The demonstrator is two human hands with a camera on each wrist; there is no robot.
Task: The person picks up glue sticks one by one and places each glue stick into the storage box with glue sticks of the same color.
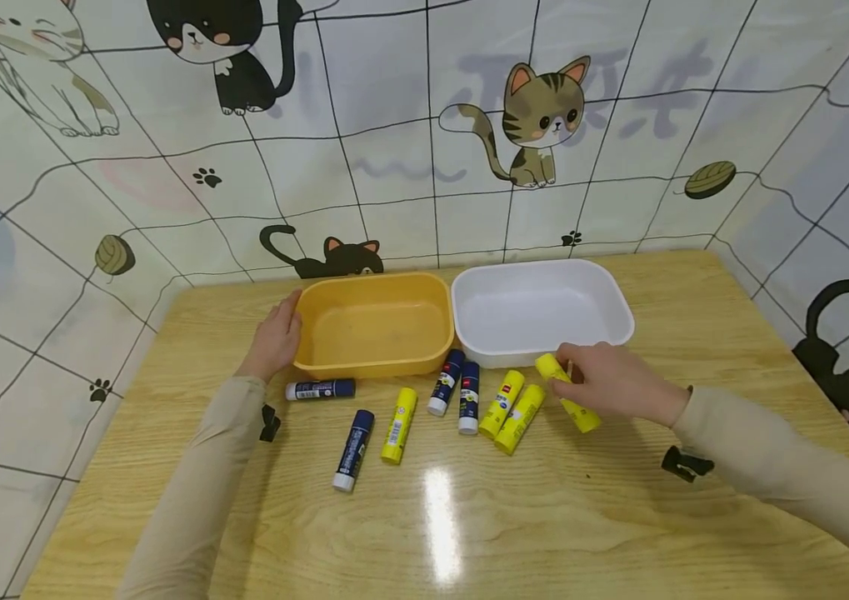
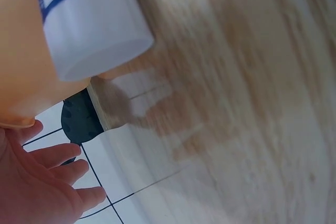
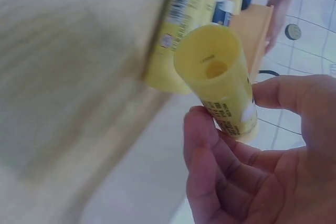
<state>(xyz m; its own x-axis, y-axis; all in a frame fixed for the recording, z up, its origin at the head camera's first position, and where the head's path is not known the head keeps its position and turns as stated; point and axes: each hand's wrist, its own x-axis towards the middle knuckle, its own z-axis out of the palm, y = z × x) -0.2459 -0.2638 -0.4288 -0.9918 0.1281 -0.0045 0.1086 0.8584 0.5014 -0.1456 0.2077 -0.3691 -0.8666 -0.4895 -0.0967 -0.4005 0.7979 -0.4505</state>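
Note:
In the head view, my right hand pinches a yellow glue stick between thumb and fingers, in front of the white tray. The right wrist view shows the round hollow end of this glue stick facing the camera. My left hand rests against the left end of the orange tray, its fingers spread loosely by the tray wall. A dark blue glue stick lies just in front of the orange tray; its white end fills the top of the left wrist view.
More yellow glue sticks and dark blue ones lie scattered on the wooden table before the trays. The two trays stand side by side near the back edge. A cat-patterned cloth hangs behind and at both sides.

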